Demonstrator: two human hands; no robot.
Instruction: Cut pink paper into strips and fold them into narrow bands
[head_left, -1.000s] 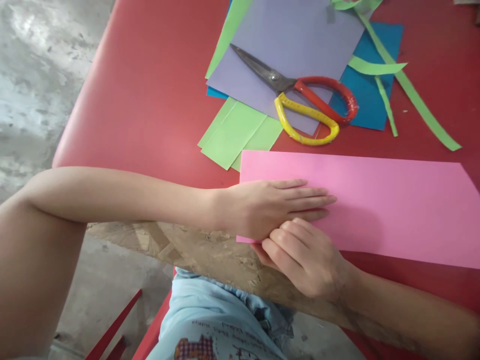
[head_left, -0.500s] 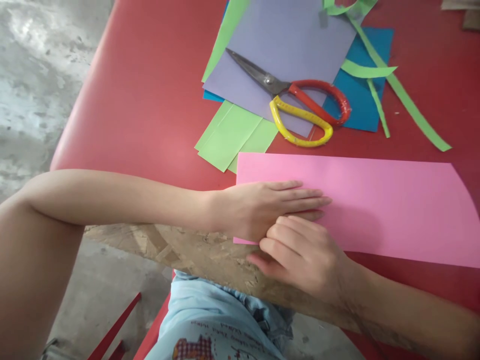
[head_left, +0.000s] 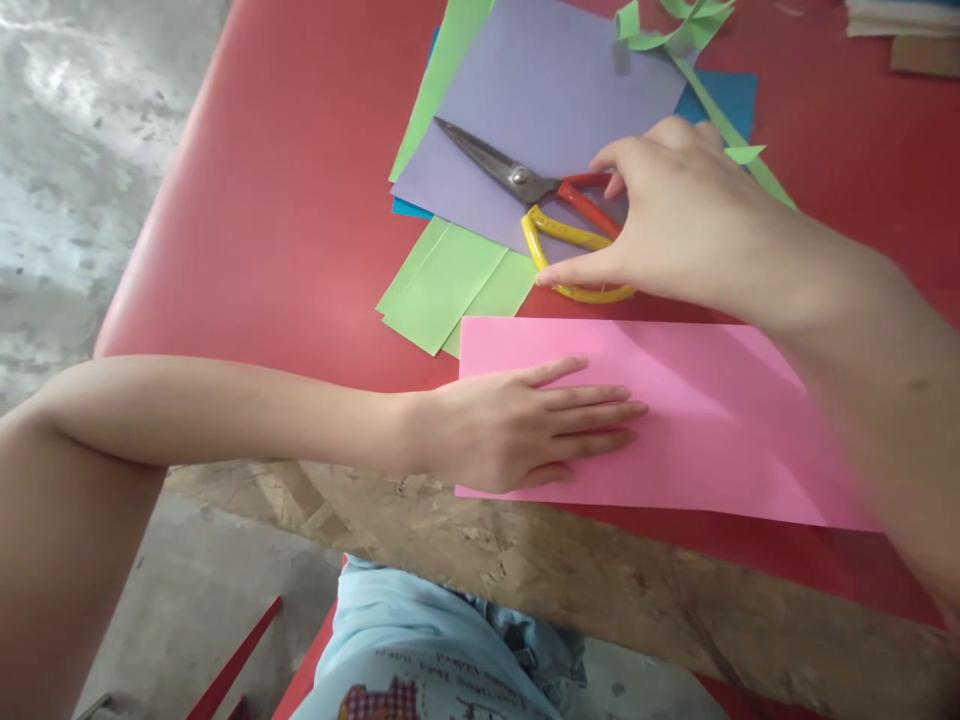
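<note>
A long pink paper sheet (head_left: 697,430) lies along the near edge of the red table (head_left: 285,200). My left hand (head_left: 517,425) rests flat on the sheet's left end, fingers spread and pointing right. My right hand (head_left: 675,220) is above the sheet, on the handles of the scissors (head_left: 487,165). Its thumb presses the yellow loop and its fingers curl over the red loop. The scissors lie on a purple paper sheet (head_left: 547,80) with their closed metal blades pointing up and left.
Green paper pieces (head_left: 442,285) stick out under the purple sheet, and a blue sheet (head_left: 724,90) lies beneath it. Curled green strips (head_left: 675,25) lie at the far edge. A stack of papers (head_left: 900,15) sits at top right. The table's near edge shows bare chipboard (head_left: 600,590).
My right hand has left the pink sheet's near edge and moved up onto the scissors' handles. My left hand stays flat on the pink sheet.
</note>
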